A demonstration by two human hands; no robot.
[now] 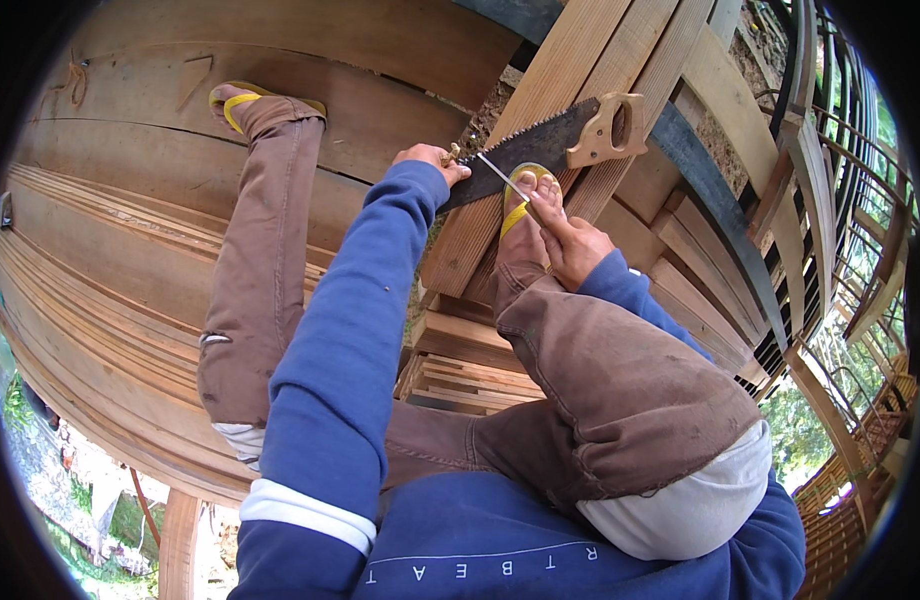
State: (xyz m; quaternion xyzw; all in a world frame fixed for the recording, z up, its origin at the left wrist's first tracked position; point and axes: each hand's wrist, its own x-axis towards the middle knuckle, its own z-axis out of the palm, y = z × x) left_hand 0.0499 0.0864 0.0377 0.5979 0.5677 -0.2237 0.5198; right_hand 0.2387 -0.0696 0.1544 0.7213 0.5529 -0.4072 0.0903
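A handsaw point(542, 142) with a dark blade and a wooden handle lies across the beams, its teeth edge facing away from me. My left hand point(428, 163) is closed at the blade's narrow end, the thumb against the metal. A small tan bit shows by its fingertips, too small to name. In my right hand point(574, 240) is a thin metal file point(504, 180), gripped at its near end. Its far tip reaches over the blade to the toothed edge. My right foot point(525, 215), in a yellow flip-flop, is up against the blade near the handle.
Long wooden beams point(570, 65) run under the saw, with a gap beside them. Wide planks point(380, 110) lie at the left under my other foot, above stacked boards point(110, 270). Curved slats and a dark strip point(720, 200) stand at the right.
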